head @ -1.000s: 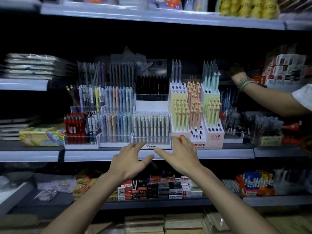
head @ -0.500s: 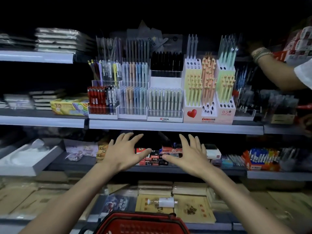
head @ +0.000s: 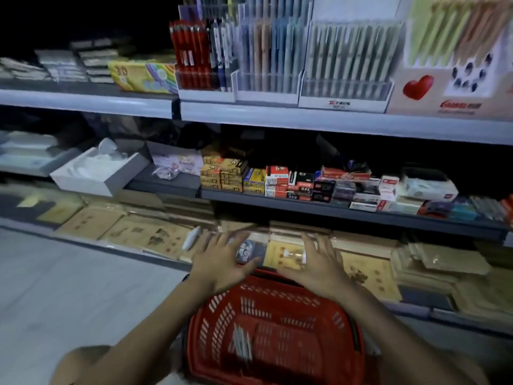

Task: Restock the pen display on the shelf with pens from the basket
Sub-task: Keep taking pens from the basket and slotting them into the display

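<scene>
Whereas a second ago both hands hovered at the front lip of the pen display, the left hand [head: 222, 262] and right hand [head: 316, 262] have now dropped to just above the far rim of the red slotted plastic basket [head: 219, 312], fingers spread and holding nothing. The descent suggests that the reach for fresh stock is beginning; no pen is lifted yet. On the basket floor lies a small bundle of pale grey pens [head: 242, 343], too blurred to count. Above, on the grey metal shelf [head: 277, 120], the clear-fronted white display tray [head: 342, 102] holds an upright row of similar pale pens. Trays to its left hold pastel pens [head: 266, 48] and red pens [head: 190, 48]. The white cardboard stand with a red heart [head: 433, 107] shows several empty holes [head: 469, 75].
</scene>
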Available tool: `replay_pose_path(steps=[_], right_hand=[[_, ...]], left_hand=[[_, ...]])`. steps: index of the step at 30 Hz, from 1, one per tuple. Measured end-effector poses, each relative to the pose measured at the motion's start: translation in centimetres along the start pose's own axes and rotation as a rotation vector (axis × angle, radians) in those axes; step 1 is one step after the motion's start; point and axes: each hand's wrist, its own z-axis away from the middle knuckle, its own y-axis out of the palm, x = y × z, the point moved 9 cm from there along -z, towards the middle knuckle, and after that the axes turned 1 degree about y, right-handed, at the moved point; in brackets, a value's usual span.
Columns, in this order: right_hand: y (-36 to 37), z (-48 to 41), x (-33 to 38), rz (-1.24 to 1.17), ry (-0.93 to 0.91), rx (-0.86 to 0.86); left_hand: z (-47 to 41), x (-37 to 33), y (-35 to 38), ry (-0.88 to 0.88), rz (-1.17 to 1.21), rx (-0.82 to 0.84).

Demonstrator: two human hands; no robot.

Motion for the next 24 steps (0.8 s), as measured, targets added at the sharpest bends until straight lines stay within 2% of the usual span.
replay_pose_path(steps=[6, 11, 17, 21, 24], right_hand=[[11.0, -2.3, -2.2, -0.037, 0.067, 0.206], [18.9, -3.5, -4.3, -0.038, 0.138, 0.391], [27.4, -4.1, -6.6, -0.032, 0.238, 0.535], [32.0, -4.3, -7.5, -0.164, 0.283, 0.604], [34.9, -5.0, -8.0, -0.194, 0.297, 0.588]], left_hand=[[0.9, 3.7, 10.4, -0.14, 0.082, 0.259], [1.2, 5.9, 19.0, -0.247, 0.147, 0.412], [2.5, 7.6, 28.1, -0.35, 0.28, 0.62], [2.3, 9.2, 32.9, -0.433, 0.341, 0.668], [2.0, 10.6, 36.7, -0.484, 0.436, 0.672]])
